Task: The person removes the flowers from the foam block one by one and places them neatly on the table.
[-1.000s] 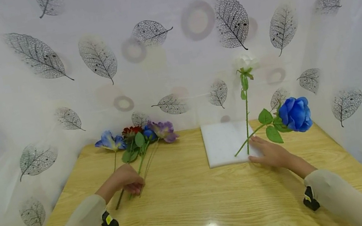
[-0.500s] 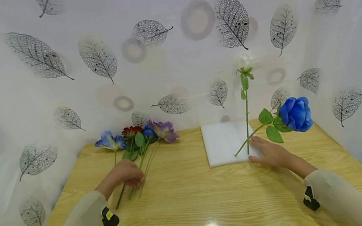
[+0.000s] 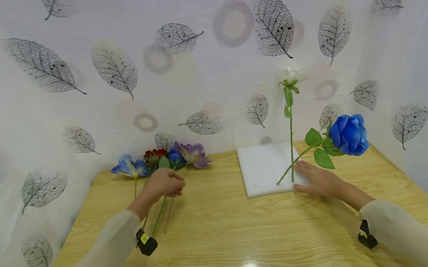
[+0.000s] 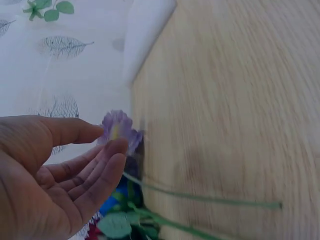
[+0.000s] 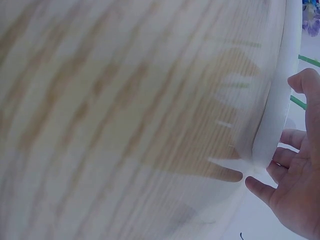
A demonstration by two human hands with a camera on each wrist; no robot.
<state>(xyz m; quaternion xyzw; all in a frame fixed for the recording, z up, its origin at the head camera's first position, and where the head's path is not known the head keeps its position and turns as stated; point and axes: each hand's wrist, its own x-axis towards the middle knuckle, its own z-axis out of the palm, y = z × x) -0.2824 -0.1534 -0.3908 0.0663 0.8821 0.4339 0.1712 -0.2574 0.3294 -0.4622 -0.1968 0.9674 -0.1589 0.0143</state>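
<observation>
My left hand (image 3: 160, 184) hovers over the stems of the flowers lying at the left, thumb and fingers apart with nothing between them. Just beyond its fingertips, in the left wrist view, is a purple flower (image 4: 117, 125). Beside that lie a red flower (image 3: 156, 155), a blue flower (image 3: 177, 157) and a light-blue flower (image 3: 129, 166). My right hand (image 3: 318, 180) holds the near right corner of a white foam board (image 3: 262, 170), thumb at the front edge and fingers at the side. A white rose (image 3: 291, 74) stands upright in the board; a blue rose (image 3: 349, 135) leans right.
The wooden table (image 3: 232, 243) carries everything. A white curtain (image 3: 196, 75) printed with leaves hangs behind the table and along both sides. The blue rose reaches out above my right hand.
My left hand has moved up and to the right, from the lower stems toward the flower heads, and its fingers have parted. My right hand, the board and both roses are unchanged.
</observation>
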